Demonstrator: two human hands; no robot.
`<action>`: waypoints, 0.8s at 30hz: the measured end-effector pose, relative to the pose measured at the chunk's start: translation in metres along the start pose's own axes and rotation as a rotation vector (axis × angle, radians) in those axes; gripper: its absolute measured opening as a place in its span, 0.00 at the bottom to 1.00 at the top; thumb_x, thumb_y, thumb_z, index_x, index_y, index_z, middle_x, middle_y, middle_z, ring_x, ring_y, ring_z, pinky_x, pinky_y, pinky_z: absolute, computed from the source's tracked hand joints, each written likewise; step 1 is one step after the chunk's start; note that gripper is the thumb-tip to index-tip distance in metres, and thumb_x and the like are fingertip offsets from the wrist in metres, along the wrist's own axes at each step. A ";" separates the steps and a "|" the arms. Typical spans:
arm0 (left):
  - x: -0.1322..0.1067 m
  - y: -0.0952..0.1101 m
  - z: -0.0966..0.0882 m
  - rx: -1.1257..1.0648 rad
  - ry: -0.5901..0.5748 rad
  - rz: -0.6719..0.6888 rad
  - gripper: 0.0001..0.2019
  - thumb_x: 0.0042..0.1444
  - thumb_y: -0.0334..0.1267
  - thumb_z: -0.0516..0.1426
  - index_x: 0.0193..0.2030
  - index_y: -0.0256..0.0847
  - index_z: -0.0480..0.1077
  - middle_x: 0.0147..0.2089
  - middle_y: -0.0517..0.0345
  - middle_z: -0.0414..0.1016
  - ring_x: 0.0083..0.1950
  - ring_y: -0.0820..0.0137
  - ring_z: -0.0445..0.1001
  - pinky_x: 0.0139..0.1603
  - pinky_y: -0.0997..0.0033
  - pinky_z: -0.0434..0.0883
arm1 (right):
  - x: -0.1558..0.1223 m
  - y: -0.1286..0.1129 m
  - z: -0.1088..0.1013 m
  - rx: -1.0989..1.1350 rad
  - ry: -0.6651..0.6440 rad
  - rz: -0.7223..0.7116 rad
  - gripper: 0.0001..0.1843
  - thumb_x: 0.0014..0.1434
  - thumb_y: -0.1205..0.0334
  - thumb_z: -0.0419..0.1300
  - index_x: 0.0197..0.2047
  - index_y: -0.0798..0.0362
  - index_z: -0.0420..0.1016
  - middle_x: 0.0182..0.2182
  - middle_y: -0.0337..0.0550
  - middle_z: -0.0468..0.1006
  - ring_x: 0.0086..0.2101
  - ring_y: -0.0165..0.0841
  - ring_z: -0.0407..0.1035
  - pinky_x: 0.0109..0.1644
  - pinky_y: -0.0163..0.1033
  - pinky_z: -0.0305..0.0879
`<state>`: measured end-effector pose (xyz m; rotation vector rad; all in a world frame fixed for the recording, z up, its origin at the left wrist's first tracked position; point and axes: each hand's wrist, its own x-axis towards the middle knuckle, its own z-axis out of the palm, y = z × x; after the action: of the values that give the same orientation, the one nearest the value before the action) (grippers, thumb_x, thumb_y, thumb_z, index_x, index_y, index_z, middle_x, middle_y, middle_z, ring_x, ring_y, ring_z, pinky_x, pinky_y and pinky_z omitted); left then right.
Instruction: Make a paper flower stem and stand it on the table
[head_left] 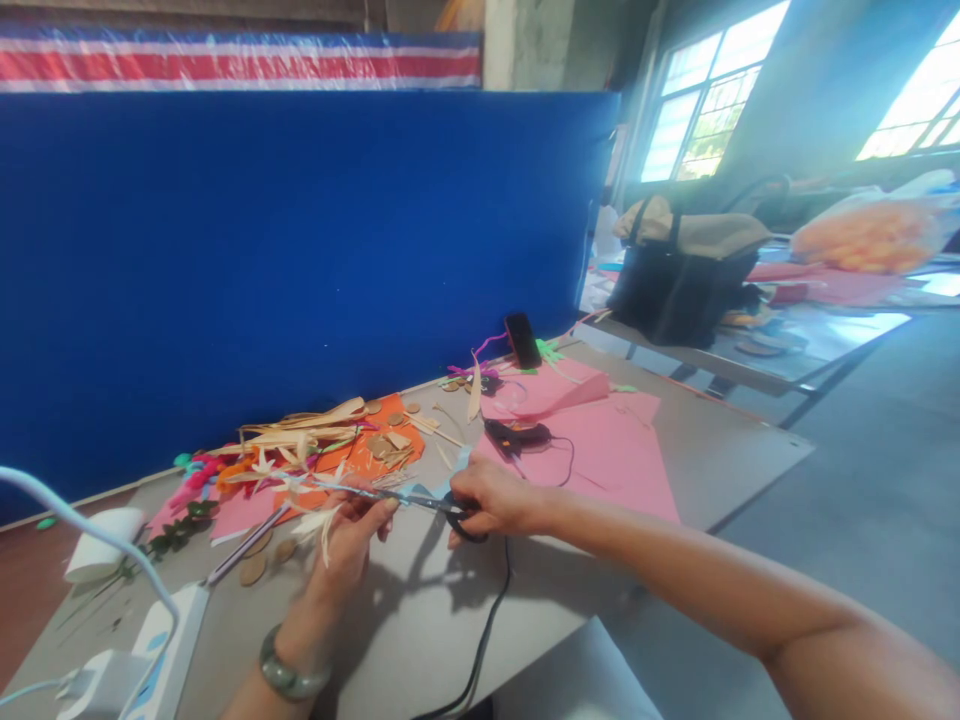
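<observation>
My right hand (491, 497) is closed around the black handles of a pair of scissors (456, 515), whose blades point left toward my other hand. My left hand (358, 525) pinches a pale flower-like piece with thin husk petals (324, 524), fingertips right by the scissor blades. Light-blue scraps (417, 492) show beside the blades; whether they are attached to the flower piece I cannot tell. A black glue gun (517, 437) lies just beyond my right hand on pink sheets (626, 450).
Dried husk strips (300, 432) and an orange sheet (397, 412) lie at the back. A phone (523, 341) leans near the blue partition (300, 240). At the left stand a power strip (169, 650) and a white roll (105, 543). A black cord (487, 640) crosses the front.
</observation>
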<state>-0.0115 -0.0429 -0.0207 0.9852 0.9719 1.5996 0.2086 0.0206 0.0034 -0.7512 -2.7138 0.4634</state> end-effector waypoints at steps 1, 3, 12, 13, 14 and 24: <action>0.000 0.000 -0.001 -0.004 -0.002 -0.001 0.14 0.40 0.34 0.67 0.30 0.40 0.66 0.20 0.67 0.71 0.17 0.77 0.66 0.18 0.78 0.60 | 0.000 -0.001 0.000 0.001 0.006 -0.012 0.20 0.49 0.48 0.64 0.22 0.54 0.63 0.21 0.34 0.69 0.22 0.26 0.58 0.37 0.36 0.53; 0.001 -0.002 -0.002 -0.010 -0.004 -0.001 0.14 0.39 0.34 0.67 0.29 0.39 0.66 0.20 0.67 0.71 0.17 0.77 0.66 0.17 0.78 0.59 | -0.001 -0.004 -0.002 -0.005 0.022 -0.037 0.20 0.49 0.47 0.64 0.25 0.54 0.64 0.23 0.35 0.71 0.24 0.27 0.59 0.38 0.36 0.53; 0.004 -0.005 -0.002 0.002 0.027 0.005 0.15 0.36 0.32 0.67 0.28 0.40 0.64 0.19 0.68 0.70 0.16 0.78 0.65 0.16 0.79 0.58 | 0.003 -0.012 -0.008 -0.037 0.008 -0.052 0.19 0.48 0.47 0.64 0.25 0.54 0.64 0.23 0.36 0.70 0.23 0.28 0.59 0.38 0.37 0.53; 0.004 -0.005 -0.002 0.002 0.030 0.007 0.15 0.36 0.32 0.67 0.28 0.40 0.64 0.18 0.68 0.69 0.16 0.78 0.65 0.16 0.79 0.58 | 0.003 -0.012 -0.007 -0.037 0.004 -0.054 0.19 0.48 0.47 0.64 0.25 0.54 0.64 0.22 0.35 0.70 0.23 0.28 0.59 0.38 0.37 0.53; 0.004 -0.006 -0.002 0.001 0.032 0.009 0.15 0.36 0.31 0.67 0.28 0.40 0.64 0.18 0.69 0.69 0.16 0.78 0.65 0.16 0.79 0.58 | 0.003 -0.011 -0.006 -0.035 0.003 -0.057 0.19 0.49 0.47 0.63 0.24 0.54 0.64 0.22 0.35 0.69 0.22 0.27 0.58 0.38 0.37 0.53; 0.002 -0.003 -0.001 0.028 -0.003 0.006 0.14 0.40 0.34 0.67 0.29 0.39 0.65 0.20 0.67 0.70 0.17 0.78 0.65 0.17 0.79 0.59 | 0.000 -0.003 0.003 0.032 -0.006 -0.061 0.20 0.52 0.47 0.62 0.23 0.53 0.63 0.20 0.33 0.68 0.21 0.26 0.55 0.38 0.36 0.53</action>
<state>-0.0122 -0.0408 -0.0232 1.0107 0.9927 1.5933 0.2061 0.0181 0.0021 -0.6584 -2.7191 0.4942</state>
